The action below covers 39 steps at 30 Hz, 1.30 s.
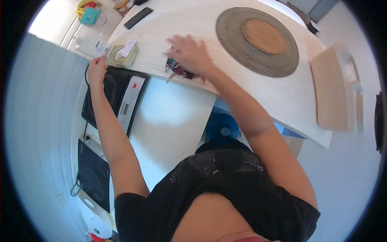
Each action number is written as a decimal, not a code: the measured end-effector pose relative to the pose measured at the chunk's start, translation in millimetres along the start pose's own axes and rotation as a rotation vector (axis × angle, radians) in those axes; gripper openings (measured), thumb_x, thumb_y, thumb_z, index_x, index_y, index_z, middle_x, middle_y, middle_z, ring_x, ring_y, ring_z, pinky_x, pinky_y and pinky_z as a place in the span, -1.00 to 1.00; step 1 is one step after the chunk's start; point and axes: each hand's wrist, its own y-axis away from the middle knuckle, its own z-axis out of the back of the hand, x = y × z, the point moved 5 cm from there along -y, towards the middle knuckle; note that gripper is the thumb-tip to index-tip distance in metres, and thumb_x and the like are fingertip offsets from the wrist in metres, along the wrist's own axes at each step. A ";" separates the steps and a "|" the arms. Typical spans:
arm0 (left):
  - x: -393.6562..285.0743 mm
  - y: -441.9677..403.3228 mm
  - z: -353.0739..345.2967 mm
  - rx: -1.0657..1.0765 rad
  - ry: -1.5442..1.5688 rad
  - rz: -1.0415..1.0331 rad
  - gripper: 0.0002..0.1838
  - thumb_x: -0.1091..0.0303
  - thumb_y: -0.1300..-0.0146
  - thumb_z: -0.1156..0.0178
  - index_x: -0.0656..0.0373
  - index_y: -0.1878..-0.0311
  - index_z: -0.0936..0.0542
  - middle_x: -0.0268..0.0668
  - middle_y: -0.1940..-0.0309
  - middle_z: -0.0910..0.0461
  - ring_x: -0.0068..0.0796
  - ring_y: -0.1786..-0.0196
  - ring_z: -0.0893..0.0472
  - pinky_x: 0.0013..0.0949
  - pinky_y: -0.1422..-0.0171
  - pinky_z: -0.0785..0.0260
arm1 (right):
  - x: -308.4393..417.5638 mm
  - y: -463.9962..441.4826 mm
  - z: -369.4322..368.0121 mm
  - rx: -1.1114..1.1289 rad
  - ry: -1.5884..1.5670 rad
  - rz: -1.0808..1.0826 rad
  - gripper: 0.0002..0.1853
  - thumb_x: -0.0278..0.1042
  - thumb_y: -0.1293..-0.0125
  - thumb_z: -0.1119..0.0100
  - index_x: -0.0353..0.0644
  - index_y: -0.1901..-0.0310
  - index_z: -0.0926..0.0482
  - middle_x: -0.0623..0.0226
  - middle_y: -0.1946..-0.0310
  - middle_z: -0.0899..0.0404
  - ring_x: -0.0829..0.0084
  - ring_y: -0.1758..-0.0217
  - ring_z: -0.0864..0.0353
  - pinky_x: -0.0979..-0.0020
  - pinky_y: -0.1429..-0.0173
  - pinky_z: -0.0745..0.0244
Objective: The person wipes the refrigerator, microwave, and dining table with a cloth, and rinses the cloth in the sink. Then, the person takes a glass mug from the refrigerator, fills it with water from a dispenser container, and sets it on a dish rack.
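My left hand (97,72) is closed at the back edge of the black induction cooktop (131,99), beside a green packet (128,59); whatever its fingers hold is too small to make out. Over the white table (181,24), my right hand (188,52) is slightly blurred, with its fingers spread and nothing gripped. Just below that palm lies a small patterned bundle (186,74) of dark, red and tan pieces near the table's edge, partly covered by the hand. A pink and white card (128,48) rests on the green packet.
A round woven placemat (258,42) lies right of centre, a black phone-like object (138,18) at the back left. A white bottle (93,46) stands near my left hand. A beige bin (332,90) is at right, a second black cooktop (93,174) at lower left.
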 end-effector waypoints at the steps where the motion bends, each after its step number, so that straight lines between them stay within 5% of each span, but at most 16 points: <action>1: -7.2 9.2 -3.2 0.034 0.055 -0.015 -0.61 0.09 -0.19 -0.24 0.27 0.18 -0.55 -0.40 0.58 -0.44 -0.68 0.56 -0.36 -0.58 0.46 -0.21 | 5.8 -1.1 -19.9 0.024 0.046 0.009 -0.44 0.20 -0.31 0.20 0.15 -0.27 -0.33 0.35 -0.35 -0.21 0.11 -0.44 -0.04 -0.30 -0.36 0.21; 5: -34.7 42.4 -32.7 0.180 0.207 -0.092 -0.69 0.15 -0.25 -0.20 0.23 0.15 -0.53 -0.46 0.53 -0.41 -0.72 0.50 -0.34 -0.62 0.46 -0.18 | 5.2 5.9 -69.1 -0.195 0.332 0.216 -0.57 0.02 -0.24 0.07 0.07 -0.07 -0.50 0.38 -0.24 -0.35 0.23 -0.37 -0.19 -0.22 -0.32 0.02; 10: -61.7 76.2 -86.0 0.362 0.176 -0.087 -0.70 0.13 -0.27 -0.19 0.19 0.17 -0.55 -0.49 0.54 -0.39 -0.76 0.50 -0.30 -0.65 0.45 -0.16 | -29.7 55.8 -15.6 -0.363 0.364 0.251 -0.64 -0.08 -0.26 0.06 -0.08 0.02 -0.50 0.37 -0.08 -0.48 0.32 -0.27 -0.31 0.02 -0.27 -0.17; 12: -69.3 89.9 -99.9 0.418 0.138 -0.084 -0.70 0.12 -0.26 -0.19 0.19 0.18 -0.55 -0.49 0.55 -0.38 -0.77 0.50 -0.30 -0.66 0.43 -0.16 | -61.3 97.9 34.1 -0.219 0.408 0.184 -0.61 -0.03 -0.30 0.10 -0.07 -0.02 -0.48 0.38 -0.13 -0.44 0.36 -0.28 -0.30 0.03 -0.27 -0.19; 13: -70.6 95.4 -106.2 0.429 0.137 -0.082 -0.70 0.12 -0.26 -0.19 0.19 0.18 -0.55 -0.49 0.55 -0.38 -0.77 0.50 -0.30 -0.66 0.43 -0.16 | -76.5 121.2 58.6 0.005 0.552 0.052 -0.56 -0.06 -0.38 0.18 -0.03 -0.21 -0.39 0.43 -0.30 -0.29 0.38 -0.41 -0.16 0.10 -0.39 -0.07; 15: -76.0 102.0 -129.2 0.500 0.165 -0.096 -0.70 0.13 -0.26 -0.18 0.19 0.16 -0.57 -0.50 0.53 -0.39 -0.77 0.50 -0.30 -0.68 0.41 -0.16 | -106.2 179.9 110.2 0.000 0.501 -0.066 -0.51 -0.10 -0.36 0.17 -0.07 -0.27 -0.32 0.40 -0.32 -0.28 0.42 -0.42 -0.16 0.16 -0.39 -0.10; 17: -88.7 116.4 -154.0 0.630 0.158 -0.158 -0.68 0.11 -0.25 -0.17 0.17 0.12 -0.58 -0.47 0.48 -0.43 -0.74 0.45 -0.34 -0.64 0.35 -0.21 | -140.8 243.7 151.9 -0.160 0.609 -0.123 -0.58 -0.18 -0.27 0.08 -0.12 -0.13 -0.43 0.31 -0.17 -0.43 0.35 -0.23 -0.40 0.27 -0.24 -0.32; 20: -112.7 151.7 -201.3 0.715 0.114 -0.166 -0.65 0.08 -0.22 -0.16 0.17 0.11 -0.60 -0.43 0.42 -0.48 -0.67 0.35 -0.40 -0.55 0.27 -0.27 | -159.8 329.7 220.3 -0.181 0.527 -0.441 -0.58 -0.24 -0.35 0.11 -0.12 -0.21 -0.40 0.25 -0.19 -0.42 0.30 -0.28 -0.36 0.32 -0.33 -0.23; 25: -126.7 162.3 -306.8 0.813 0.163 -0.006 -0.59 0.10 -0.16 -0.22 0.34 0.20 -0.57 -0.19 0.40 -0.58 -0.52 0.41 -0.48 -0.46 0.29 -0.35 | -169.3 411.9 269.0 -0.469 0.769 -0.758 -0.72 -0.16 -0.34 0.02 -0.01 0.04 -0.58 0.33 0.14 -0.61 0.25 0.12 -0.56 0.23 0.02 -0.43; 28: -144.8 157.5 -335.4 0.547 0.120 -0.012 -0.68 0.18 -0.16 -0.24 0.27 0.21 -0.54 -0.38 0.57 -0.44 -0.59 0.52 -0.42 -0.48 0.48 -0.26 | -159.7 382.9 287.0 -0.548 0.777 -0.689 -0.77 -0.12 -0.24 -0.11 0.02 0.16 -0.63 0.36 0.28 -0.64 0.30 0.27 -0.59 0.22 0.14 -0.45; 30: -153.5 155.4 -352.5 0.525 0.094 0.003 -0.51 0.20 -0.03 -0.33 0.56 0.22 -0.54 -0.03 0.35 -0.61 -0.28 0.30 -0.60 -0.29 0.19 -0.42 | -150.0 339.7 285.1 -0.506 0.699 -0.554 -0.77 -0.07 -0.17 -0.19 0.02 0.25 -0.66 0.37 0.37 -0.65 0.33 0.31 -0.61 0.23 0.18 -0.46; 31: -147.7 146.6 -370.7 0.513 0.096 -0.002 -0.51 0.20 -0.03 -0.33 0.56 0.22 -0.54 -0.03 0.35 -0.61 -0.28 0.30 -0.60 -0.29 0.19 -0.42 | -154.1 312.3 281.4 -0.447 0.639 -0.519 -0.74 -0.02 -0.16 -0.19 0.01 0.28 -0.67 0.35 0.42 -0.65 0.31 0.31 -0.61 0.23 0.18 -0.47; 33: -127.6 122.8 -406.9 0.505 0.324 0.205 -0.68 0.34 -0.10 -0.28 0.45 0.21 -0.54 -0.12 0.36 -0.58 -0.26 0.40 -0.56 -0.35 0.33 -0.41 | -184.3 254.4 270.5 -0.301 0.406 -0.531 -0.67 0.02 -0.20 -0.12 -0.01 0.16 -0.64 0.26 0.25 -0.64 0.27 0.28 -0.63 0.22 0.12 -0.48; 37: -167.4 161.8 -379.4 0.443 0.542 0.309 -0.70 0.41 -0.01 -0.29 0.51 0.28 -0.58 -0.02 0.33 -0.60 -0.32 0.28 -0.57 -0.27 0.19 -0.40 | -242.9 149.4 266.9 -0.192 0.368 -0.565 -0.46 0.06 -0.21 -0.10 0.01 -0.17 -0.41 0.11 -0.04 -0.49 0.20 0.07 -0.60 0.18 -0.03 -0.47; 39: -176.0 164.5 -383.6 0.579 0.566 0.366 -0.71 0.54 -0.04 -0.19 0.44 0.12 -0.54 -0.09 0.28 -0.57 -0.37 0.32 -0.54 -0.27 0.24 -0.40 | -274.7 104.1 261.0 -0.075 0.345 -0.599 -0.36 0.07 -0.20 -0.12 0.00 -0.27 -0.30 0.07 -0.12 -0.43 0.19 -0.01 -0.57 0.17 -0.07 -0.46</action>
